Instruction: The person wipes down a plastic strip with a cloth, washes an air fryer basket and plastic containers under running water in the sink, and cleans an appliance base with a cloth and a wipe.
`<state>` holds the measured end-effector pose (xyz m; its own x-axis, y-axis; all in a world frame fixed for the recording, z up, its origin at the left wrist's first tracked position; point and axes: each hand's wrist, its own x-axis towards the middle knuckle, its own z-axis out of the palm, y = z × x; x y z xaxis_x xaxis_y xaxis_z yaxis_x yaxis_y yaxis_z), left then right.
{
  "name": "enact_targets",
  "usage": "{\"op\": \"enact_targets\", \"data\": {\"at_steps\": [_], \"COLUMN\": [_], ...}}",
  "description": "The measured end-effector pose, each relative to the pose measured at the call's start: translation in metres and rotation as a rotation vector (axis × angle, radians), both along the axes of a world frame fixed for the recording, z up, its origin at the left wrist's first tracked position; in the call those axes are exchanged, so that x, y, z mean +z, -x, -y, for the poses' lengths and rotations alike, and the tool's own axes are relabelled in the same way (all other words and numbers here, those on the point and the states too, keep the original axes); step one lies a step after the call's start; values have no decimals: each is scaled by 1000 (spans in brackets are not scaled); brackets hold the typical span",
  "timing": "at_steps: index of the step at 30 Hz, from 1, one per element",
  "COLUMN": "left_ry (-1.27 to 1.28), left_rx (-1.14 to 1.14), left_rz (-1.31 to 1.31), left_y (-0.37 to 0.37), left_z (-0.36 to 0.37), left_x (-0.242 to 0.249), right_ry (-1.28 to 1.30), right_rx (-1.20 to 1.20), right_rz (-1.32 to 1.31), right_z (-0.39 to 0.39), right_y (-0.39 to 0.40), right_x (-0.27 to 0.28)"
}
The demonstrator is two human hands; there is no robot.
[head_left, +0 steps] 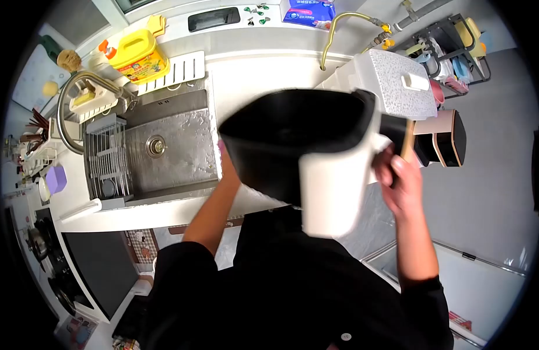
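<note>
A black air fryer basket (269, 169) with a white front panel (332, 192) is held up before my body, its open top tilted and its dark inside showing. My right hand (402, 181) is closed around its handle (408, 140), which has a tan edge. On the other side, my left hand (227, 166) holds the basket's wall, with most of its fingers hidden behind it. The basket is somewhat blurred. To its left lies the wet stainless steel sink (182, 140).
A metal dish rack (108, 154) sits in the sink under a curved faucet (62, 111). Behind the sink stands a yellow pump bottle (140, 55). A speckled-lid white bin (392, 79) and a black-and-pink appliance (447, 139) are at right.
</note>
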<state>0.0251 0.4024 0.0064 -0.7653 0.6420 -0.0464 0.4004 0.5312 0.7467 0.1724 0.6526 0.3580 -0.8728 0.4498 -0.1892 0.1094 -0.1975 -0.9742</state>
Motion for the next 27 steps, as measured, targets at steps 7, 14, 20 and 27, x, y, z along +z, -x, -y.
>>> {"op": "enact_targets", "data": {"at_steps": [7,14,20,27], "left_ry": [34,403,336,170], "left_rx": [-363,-71,-5,-148], "left_rz": [-328,-104,-205,-133], "left_y": [-112,-95,-134,-149], "left_z": [-7,68,-8,-101], "left_x": [33,38,31,36], "right_ry": [-244,-301,-567,-564], "right_rx": [138,121,91,141], "right_rz": [-19,-75,-34,44], "right_z": [41,42,33,13], "right_y": [145,166,140,105], "right_x": [-121,-192,-242,-270]}}
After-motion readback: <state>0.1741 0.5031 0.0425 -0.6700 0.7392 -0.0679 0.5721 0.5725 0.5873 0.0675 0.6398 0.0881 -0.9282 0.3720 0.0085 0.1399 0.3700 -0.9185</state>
